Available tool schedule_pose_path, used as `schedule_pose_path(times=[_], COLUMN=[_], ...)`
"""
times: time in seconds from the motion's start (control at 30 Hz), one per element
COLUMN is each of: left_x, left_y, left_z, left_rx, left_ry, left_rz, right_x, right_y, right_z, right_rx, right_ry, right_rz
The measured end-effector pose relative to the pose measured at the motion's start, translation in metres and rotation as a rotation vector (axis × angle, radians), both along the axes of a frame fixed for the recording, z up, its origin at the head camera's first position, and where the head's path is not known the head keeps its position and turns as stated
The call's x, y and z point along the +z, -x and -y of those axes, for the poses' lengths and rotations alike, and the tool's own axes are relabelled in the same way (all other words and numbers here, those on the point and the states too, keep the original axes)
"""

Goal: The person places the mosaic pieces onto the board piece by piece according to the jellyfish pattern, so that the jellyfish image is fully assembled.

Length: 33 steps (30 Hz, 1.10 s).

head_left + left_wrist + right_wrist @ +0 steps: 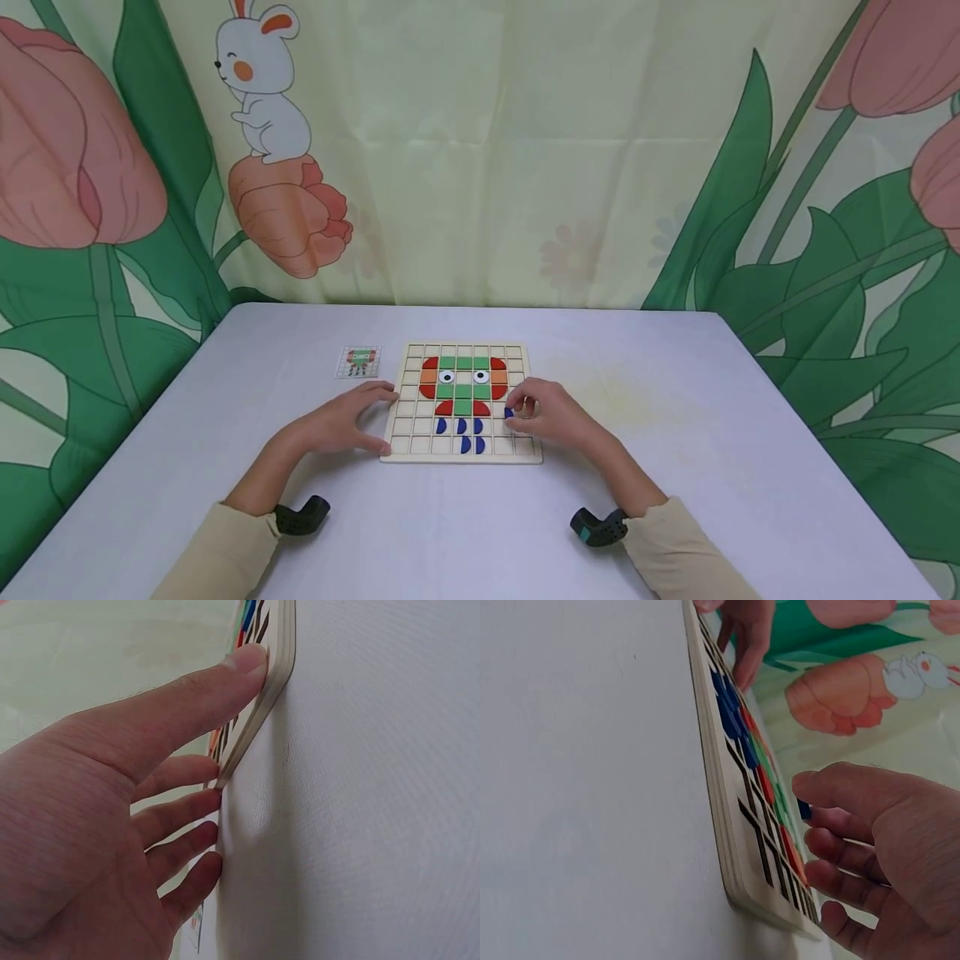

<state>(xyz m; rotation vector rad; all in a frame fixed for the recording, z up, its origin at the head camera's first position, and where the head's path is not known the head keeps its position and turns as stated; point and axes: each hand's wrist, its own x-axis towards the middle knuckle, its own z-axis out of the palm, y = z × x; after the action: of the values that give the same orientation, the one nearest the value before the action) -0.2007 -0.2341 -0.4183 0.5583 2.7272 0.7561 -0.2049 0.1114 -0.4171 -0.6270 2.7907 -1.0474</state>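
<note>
A wooden grid board [420, 457] lies on the table with coloured tiles set in its squares. Green, red and orange tiles and two eye tiles [481, 377] form a face, and several blue half-round tiles [462, 427] sit below it. My left hand [337, 423] rests at the board's left edge, its thumb [244, 664] on the near corner and its fingers spread along the side. Over the board's right side, my right hand [551, 412] pinches one blue tile [804, 809] between thumb and index finger, above the grid.
A small picture card [359, 362] with a gridded figure lies on the white table [660, 467], beyond my left hand. Behind the table hangs a curtain [480, 167] printed with tulips and a rabbit. Each wrist wears a black device [302, 516].
</note>
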Motion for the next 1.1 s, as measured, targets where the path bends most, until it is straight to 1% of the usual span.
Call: schedule_pose_path(times=[0.17,0.27,0.33,0.4,0.57,0.7,0.87,1.1], left_x=[0.000,0.001,0.001,0.002,0.003,0.003,0.003,0.000], left_y=[0.000,0.000,0.000,0.000,0.001,0.001,0.000,0.000], left_z=[0.000,0.000,0.000,0.000,-0.002,-0.002,-0.002,-0.002], left_rx=[-0.001,-0.012,-0.018,-0.022,-0.012,-0.013,-0.024,-0.033], left_ry=[-0.002,-0.006,-0.004,-0.002,0.015,0.012,-0.006,-0.016], left_rz=[-0.003,-0.010,-0.013,-0.014,-0.012,-0.014,-0.016,-0.024], right_x=[-0.001,-0.002,-0.003,-0.005,-0.005,-0.005,-0.006,-0.005], right_y=[-0.005,-0.008,-0.010,-0.011,-0.014,-0.014,-0.015,-0.016], right_z=[0.025,0.039,0.048,0.054,0.065,0.072,0.077,0.079], right_rx=[0.097,0.144,0.159,0.178,0.198,0.205,0.213,0.224], right_ry=[-0.009,-0.027,-0.048,-0.073,-0.133,-0.164,-0.187,-0.186], right_rz=[-0.012,-0.024,-0.036,-0.064,-0.142,-0.172,-0.179,-0.156])
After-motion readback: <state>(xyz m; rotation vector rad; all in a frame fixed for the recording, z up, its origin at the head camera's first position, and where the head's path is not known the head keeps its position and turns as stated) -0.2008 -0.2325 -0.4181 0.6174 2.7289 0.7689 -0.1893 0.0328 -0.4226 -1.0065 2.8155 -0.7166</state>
